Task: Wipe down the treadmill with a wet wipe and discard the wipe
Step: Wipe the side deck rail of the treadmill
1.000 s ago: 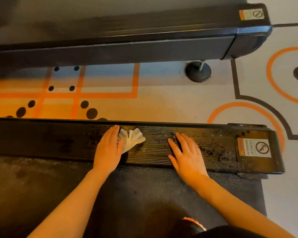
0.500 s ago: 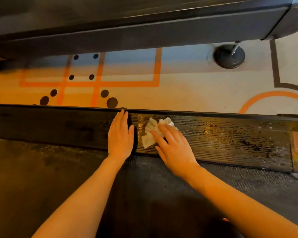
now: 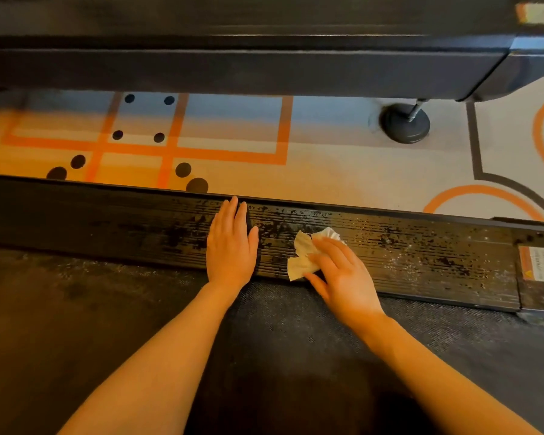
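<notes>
The wet wipe lies crumpled on the treadmill's ribbed side rail, pinned under the straight fingers of the right hand. The left hand rests flat on the rail just beside it, holding nothing. The wipe looks thin, limp and damp — it will likely bunch and slip, so press on its middle with 3 or 4 fingertips.

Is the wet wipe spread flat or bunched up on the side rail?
Bunched up. The wet wipe shows crumpled folds and uneven edges under the right hand, which presses it to the side rail.
</notes>
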{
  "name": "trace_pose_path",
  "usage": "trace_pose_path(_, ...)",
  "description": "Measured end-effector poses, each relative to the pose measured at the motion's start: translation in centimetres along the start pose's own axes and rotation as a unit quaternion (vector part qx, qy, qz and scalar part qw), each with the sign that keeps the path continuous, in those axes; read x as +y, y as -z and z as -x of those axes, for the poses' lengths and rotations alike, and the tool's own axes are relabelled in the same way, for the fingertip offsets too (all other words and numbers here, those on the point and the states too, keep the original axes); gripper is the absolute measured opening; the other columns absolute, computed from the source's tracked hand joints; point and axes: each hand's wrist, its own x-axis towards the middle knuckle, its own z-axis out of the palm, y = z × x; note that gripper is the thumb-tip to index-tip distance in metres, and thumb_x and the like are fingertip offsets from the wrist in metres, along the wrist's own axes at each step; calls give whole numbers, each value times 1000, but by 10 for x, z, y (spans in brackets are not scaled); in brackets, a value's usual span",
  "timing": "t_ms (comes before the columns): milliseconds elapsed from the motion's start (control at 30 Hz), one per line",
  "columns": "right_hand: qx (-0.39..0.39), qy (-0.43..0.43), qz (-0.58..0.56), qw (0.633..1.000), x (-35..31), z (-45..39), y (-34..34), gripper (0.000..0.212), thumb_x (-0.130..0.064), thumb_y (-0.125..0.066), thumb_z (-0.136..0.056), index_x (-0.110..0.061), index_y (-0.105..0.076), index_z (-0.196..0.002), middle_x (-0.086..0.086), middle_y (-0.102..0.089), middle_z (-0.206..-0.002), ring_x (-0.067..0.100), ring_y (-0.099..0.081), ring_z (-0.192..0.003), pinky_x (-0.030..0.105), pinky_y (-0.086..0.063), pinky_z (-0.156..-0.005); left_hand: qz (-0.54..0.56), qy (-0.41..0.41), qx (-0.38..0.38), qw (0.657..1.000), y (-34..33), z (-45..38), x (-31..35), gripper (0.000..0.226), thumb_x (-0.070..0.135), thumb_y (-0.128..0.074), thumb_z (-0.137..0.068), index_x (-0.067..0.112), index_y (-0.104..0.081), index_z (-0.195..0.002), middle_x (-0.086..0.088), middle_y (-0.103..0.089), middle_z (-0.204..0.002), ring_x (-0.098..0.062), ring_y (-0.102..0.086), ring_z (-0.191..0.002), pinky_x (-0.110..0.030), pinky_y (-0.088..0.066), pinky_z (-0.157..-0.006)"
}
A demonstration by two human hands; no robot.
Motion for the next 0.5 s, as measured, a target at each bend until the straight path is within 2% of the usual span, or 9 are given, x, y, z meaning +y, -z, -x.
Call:
trace_pose_path(133,7,-24,-21,999,-9,-6,-6,52,-18,-79,-80,-4,-61,-127,19,-60,-130,39,-59,-117,46,-52,-92,2,-3,-4,1000,0,0,0,54,31,-45,-101,6,-37,-148,-12,-30,-158,-26,-22,-148,-40,-20,-119)
trace_pose_path(233,33,22,-8,999,-7,-7,-12,39,-22,-57,-93,-2,-64,-126,19,-60,-132,38,-59,-122,45,-48,-96,0,-11,-6,1000,1,0,1,54,31,-46,-101,6,-37,-148,-12,-29,-158,-26,-22,-148,-40,-19,-119)
trace_pose_path(300,31,48,-7,998,-4,-7,-16,39,-23,-50,-95,-2,-67,-122,19,-61,-133,36,-58,-123,46,-49,-97,-4,-8,-3,1000,2,0,-1,54,32,-44,-100,6,-37,-148,-13,-29,-158,-26,-22,-148,-40,-21,-119)
trace_pose_path(400,34,73,1,997,0,-10,-16,32,-12,-69,-88,0,-70,-117,20,-62,-129,37,-60,-120,48,-50,-96,-2,-7,8,1000,1,1,0,56,35,-37,-99,5,-39,-146,-14,-32,-156,-28,-25,-147,-43,-26,-117)
trace_pose_path(500,33,80,-6,996,-1,-11,-13,44,-3,-85,-72,1,-71,-113,19,-65,-126,36,-61,-118,46,-44,-99,-5,-7,11,1000,1,2,0,58,37,-34,-98,5,-39,-146,-14,-32,-156,-28,-26,-147,-44,-27,-117)
